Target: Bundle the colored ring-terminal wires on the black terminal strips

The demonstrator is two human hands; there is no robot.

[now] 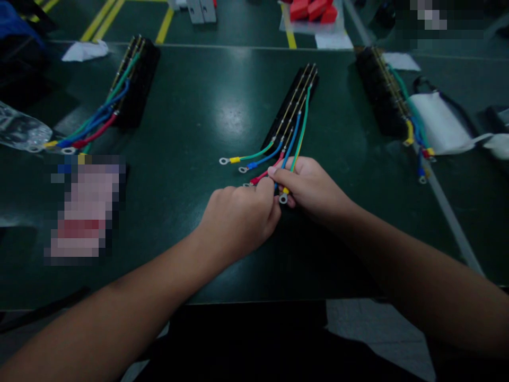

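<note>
Black long block with brass strips (289, 107) sits upper centre-right of frame, coloured ring-lugged wires (256, 155) trailing to centre. Right hand (312, 183) pinches blue wire (293, 132) and green-yellow wire (305, 119); left hand (242, 215) curled alongside, can't tell what it grips.

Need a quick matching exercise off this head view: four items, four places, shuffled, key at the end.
1. Red pieces
2. Middle black block
3. Right hand
4. Crumpled white sheet

A. Around the long green wire
B. Beside the left block, on its left
C. On clear plastic
D. Between the left block and the right block

Pairs: 1-C, 2-D, 3-A, 4-B
</note>
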